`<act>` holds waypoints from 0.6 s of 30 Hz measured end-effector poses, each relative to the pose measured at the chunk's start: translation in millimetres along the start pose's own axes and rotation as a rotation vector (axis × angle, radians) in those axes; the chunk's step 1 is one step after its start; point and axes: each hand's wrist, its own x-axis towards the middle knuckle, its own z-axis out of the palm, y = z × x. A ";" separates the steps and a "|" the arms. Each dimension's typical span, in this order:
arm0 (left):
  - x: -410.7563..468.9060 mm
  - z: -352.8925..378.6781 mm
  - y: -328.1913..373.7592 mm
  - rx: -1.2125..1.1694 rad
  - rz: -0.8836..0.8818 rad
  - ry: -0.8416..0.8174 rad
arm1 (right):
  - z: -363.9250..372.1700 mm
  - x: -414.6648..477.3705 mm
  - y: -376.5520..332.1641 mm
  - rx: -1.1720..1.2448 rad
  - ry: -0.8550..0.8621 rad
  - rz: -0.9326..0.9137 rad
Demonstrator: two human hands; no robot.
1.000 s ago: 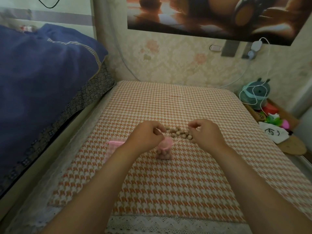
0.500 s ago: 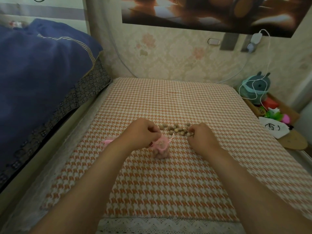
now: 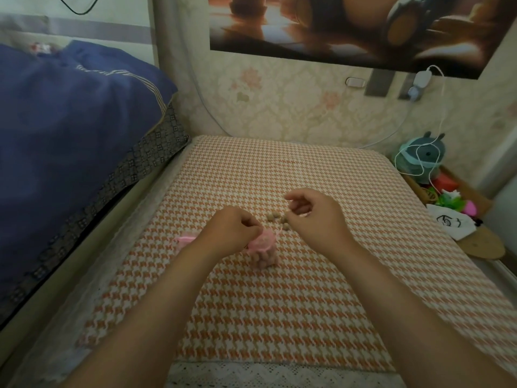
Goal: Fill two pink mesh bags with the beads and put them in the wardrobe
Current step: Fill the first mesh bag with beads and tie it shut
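Note:
A pink mesh bag (image 3: 263, 252), partly filled with beads, stands upright on the houndstooth mat (image 3: 279, 303). My left hand (image 3: 230, 233) pinches the bag's gathered top edge from the left. Just beyond it lie several tan beads (image 3: 275, 217) in a small pile. My right hand (image 3: 316, 217) hovers over the pile's right end, its fingers curled round beads that are mostly hidden. A second pink mesh bag (image 3: 184, 239) lies flat on the mat, half hidden behind my left wrist.
A blue quilt (image 3: 70, 130) covers the bed on the left. At the right edge sit a teal plush toy (image 3: 422, 155) with a white cable, a box of toys (image 3: 447, 197) and a round woven mat (image 3: 484, 245). A papered wall stands behind.
My right hand has lifted off the bead pile and moved slightly up and right, fingers curled. My left hand keeps its hold on the bag's top. Fewer beads show in the pile.

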 end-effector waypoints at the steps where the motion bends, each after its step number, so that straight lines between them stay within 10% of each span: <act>1: -0.4 0.3 0.5 -0.014 -0.006 -0.004 | 3.1 -4.1 -9.6 0.027 -0.035 -0.045; 8: -1.2 -2.6 -1.8 -0.128 -0.041 -0.042 | 19.9 -22.7 -19.5 -0.189 -0.228 -0.311; 18: 3.3 -0.3 0.6 -0.009 -0.017 -0.023 | -4.7 -1.2 19.6 -0.229 -0.062 -0.067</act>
